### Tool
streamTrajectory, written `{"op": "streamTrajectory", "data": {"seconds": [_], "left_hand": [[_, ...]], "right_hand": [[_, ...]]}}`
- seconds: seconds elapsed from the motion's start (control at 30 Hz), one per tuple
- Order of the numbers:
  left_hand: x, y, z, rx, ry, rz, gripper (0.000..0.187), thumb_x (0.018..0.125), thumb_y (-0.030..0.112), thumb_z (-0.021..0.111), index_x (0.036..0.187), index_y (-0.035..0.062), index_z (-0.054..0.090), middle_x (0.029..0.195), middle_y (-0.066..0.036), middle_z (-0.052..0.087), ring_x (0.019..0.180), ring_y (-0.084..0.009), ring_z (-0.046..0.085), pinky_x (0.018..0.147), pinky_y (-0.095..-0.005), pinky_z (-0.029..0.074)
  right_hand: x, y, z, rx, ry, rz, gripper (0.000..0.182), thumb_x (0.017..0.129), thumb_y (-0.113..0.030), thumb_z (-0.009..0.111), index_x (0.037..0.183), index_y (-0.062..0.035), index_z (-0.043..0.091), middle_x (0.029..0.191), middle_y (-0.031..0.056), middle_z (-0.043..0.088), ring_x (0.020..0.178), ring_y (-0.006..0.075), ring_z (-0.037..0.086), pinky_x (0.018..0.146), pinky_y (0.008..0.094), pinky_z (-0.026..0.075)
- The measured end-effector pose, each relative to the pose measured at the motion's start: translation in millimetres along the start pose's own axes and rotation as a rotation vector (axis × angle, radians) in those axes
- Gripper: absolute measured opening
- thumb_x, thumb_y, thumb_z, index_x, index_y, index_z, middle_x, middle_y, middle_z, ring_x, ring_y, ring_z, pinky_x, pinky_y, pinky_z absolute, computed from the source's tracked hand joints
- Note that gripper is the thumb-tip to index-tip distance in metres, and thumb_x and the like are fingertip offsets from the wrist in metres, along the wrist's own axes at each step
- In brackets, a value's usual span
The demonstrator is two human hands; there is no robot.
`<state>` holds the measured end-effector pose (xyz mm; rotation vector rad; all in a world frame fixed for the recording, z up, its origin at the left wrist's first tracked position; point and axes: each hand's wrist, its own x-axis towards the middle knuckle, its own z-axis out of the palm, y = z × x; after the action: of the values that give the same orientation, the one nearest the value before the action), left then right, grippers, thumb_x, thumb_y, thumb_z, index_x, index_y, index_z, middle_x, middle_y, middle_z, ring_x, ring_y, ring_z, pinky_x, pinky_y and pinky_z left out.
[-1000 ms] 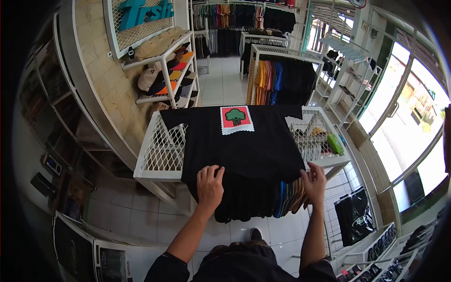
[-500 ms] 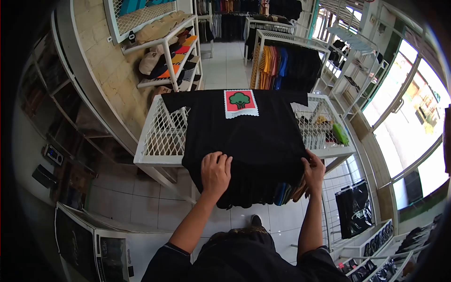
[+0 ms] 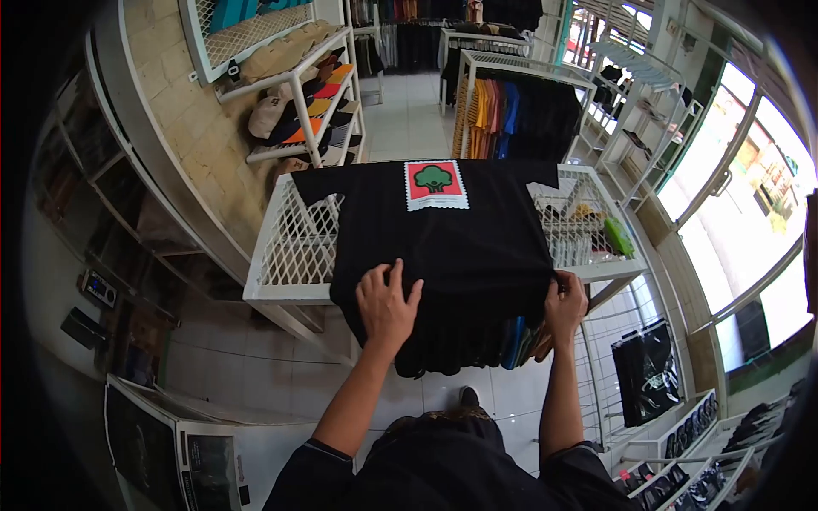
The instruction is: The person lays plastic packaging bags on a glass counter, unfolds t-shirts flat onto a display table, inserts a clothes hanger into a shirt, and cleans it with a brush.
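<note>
A black T-shirt lies spread over a white mesh-topped rack, its lower part draping over the front edge. Near its top is a red stamp-shaped print with a green tree. My left hand rests on the lower left of the shirt, fingers spread and palm down. At the lower right corner, my right hand pinches the shirt's edge between thumb and fingers. Part of the right fingertips is hidden by the cloth and the hand itself.
Shelves of caps stand along the left wall. Ahead is another rack of hanging shirts. A green object lies on the right of the mesh rack, and packaged black items hang at the lower right. Clothes hang beneath the mesh top.
My left hand has lifted its fingers apart and shifted slightly up and left on the shirt. The right hand stays at the corner, its fingers drawn closer together.
</note>
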<state>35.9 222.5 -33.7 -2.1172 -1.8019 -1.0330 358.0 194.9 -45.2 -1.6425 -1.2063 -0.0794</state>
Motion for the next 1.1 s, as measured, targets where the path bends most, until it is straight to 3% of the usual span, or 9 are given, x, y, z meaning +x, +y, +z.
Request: {"op": "streamTrajectory", "data": {"seconds": [0.13, 0.27, 0.37, 0.47, 0.6, 0.73, 0.83, 0.9, 1.1], "left_hand": [[2.2, -13.4, -0.2, 0.047, -0.086, -0.018, 0.068, 0.093, 0.054, 0.067, 0.135, 0.0014, 0.062, 0.132, -0.019, 0.055, 0.127, -0.0348, 0.050, 0.106, -0.0492, 0.038], [3.4, -20.3, -0.5, 0.044, -0.086, -0.025, 0.073, 0.091, 0.058, 0.067, 0.135, 0.0004, 0.062, 0.131, -0.020, 0.055, 0.126, -0.0339, 0.049, 0.107, -0.0487, 0.037], [9.4, -20.0, -3.8, -0.027, -0.110, -0.036, 0.076, 0.086, 0.059, 0.071, 0.134, 0.0005, 0.064, 0.127, -0.019, 0.055, 0.121, -0.0323, 0.051, 0.106, -0.0471, 0.036], [12.4, -22.5, -4.4, -0.040, -0.131, -0.043, 0.077, 0.084, 0.059, 0.072, 0.134, 0.0009, 0.064, 0.126, -0.017, 0.055, 0.121, -0.0319, 0.050, 0.107, -0.0466, 0.036], [17.8, -19.7, -8.9, -0.029, -0.198, -0.071, 0.076, 0.083, 0.058, 0.073, 0.133, 0.0019, 0.065, 0.125, -0.017, 0.054, 0.121, -0.0313, 0.049, 0.108, -0.0456, 0.034], [24.8, -21.8, -10.3, 0.005, -0.206, -0.037, 0.076, 0.082, 0.061, 0.073, 0.131, 0.0029, 0.066, 0.121, -0.015, 0.055, 0.117, -0.0303, 0.051, 0.104, -0.0453, 0.038], [36.9, -21.0, -6.7, 0.022, -0.225, -0.057, 0.072, 0.085, 0.063, 0.071, 0.125, 0.0036, 0.068, 0.112, -0.013, 0.058, 0.107, -0.0298, 0.055, 0.094, -0.0444, 0.043], [43.8, -21.1, 5.6, 0.099, -0.188, -0.108, 0.061, 0.088, 0.061, 0.069, 0.111, 0.0046, 0.069, 0.100, -0.011, 0.058, 0.097, -0.0294, 0.057, 0.084, -0.0439, 0.045], [35.6, -21.2, 25.9, 0.074, 0.008, -0.091, 0.043, 0.090, 0.049, 0.074, 0.100, 0.0092, 0.064, 0.097, -0.010, 0.057, 0.096, -0.0289, 0.056, 0.083, -0.0436, 0.044]], "right_hand": [[0.5, -3.1, -2.4, -0.084, -0.001, 0.004, 0.021, 0.083, -0.008, 0.066, 0.104, -0.0053, 0.070, 0.097, 0.0119, 0.070, 0.095, 0.0320, 0.066, 0.087, 0.0428, 0.051], [0.5, -29.9, 1.8, -0.258, 0.033, -0.134, 0.041, 0.078, -0.014, 0.065, 0.118, -0.0078, 0.066, 0.108, 0.0160, 0.063, 0.104, 0.0346, 0.061, 0.097, 0.0485, 0.043], [3.0, -60.8, 12.9, -0.239, 0.088, -0.261, 0.038, 0.080, -0.014, 0.067, 0.118, -0.0070, 0.067, 0.108, 0.0167, 0.062, 0.105, 0.0355, 0.061, 0.095, 0.0468, 0.045], [13.7, -80.1, 30.5, 0.021, -0.082, -0.318, 0.027, 0.086, -0.015, 0.072, 0.111, -0.0057, 0.068, 0.102, 0.0150, 0.064, 0.101, 0.0332, 0.063, 0.086, 0.0419, 0.051], [25.5, -86.2, 62.3, 0.042, -0.354, -0.282, 0.014, 0.087, -0.018, 0.071, 0.093, -0.0057, 0.068, 0.086, 0.0113, 0.066, 0.085, 0.0325, 0.067, 0.075, 0.0438, 0.053], [25.9, -73.9, 85.5, -0.187, -0.399, -0.415, 0.020, 0.088, -0.024, 0.072, 0.085, -0.0057, 0.066, 0.082, 0.0129, 0.065, 0.080, 0.0332, 0.067, 0.072, 0.0442, 0.054], [19.2, -72.0, 90.9, -0.233, -0.352, -0.382, 0.022, 0.088, -0.028, 0.073, 0.085, -0.0069, 0.066, 0.085, 0.0123, 0.065, 0.083, 0.0319, 0.067, 0.074, 0.0440, 0.053], [17.9, -73.5, 89.3, -0.251, -0.330, -0.387, 0.023, 0.088, -0.028, 0.074, 0.085, -0.0071, 0.066, 0.086, 0.0118, 0.065, 0.084, 0.0316, 0.066, 0.076, 0.0442, 0.052], [17.9, -75.4, 85.0, -0.267, -0.276, -0.319, 0.030, 0.084, -0.033, 0.078, 0.085, -0.0063, 0.066, 0.090, 0.0108, 0.062, 0.090, 0.0315, 0.062, 0.078, 0.0444, 0.048]]}}
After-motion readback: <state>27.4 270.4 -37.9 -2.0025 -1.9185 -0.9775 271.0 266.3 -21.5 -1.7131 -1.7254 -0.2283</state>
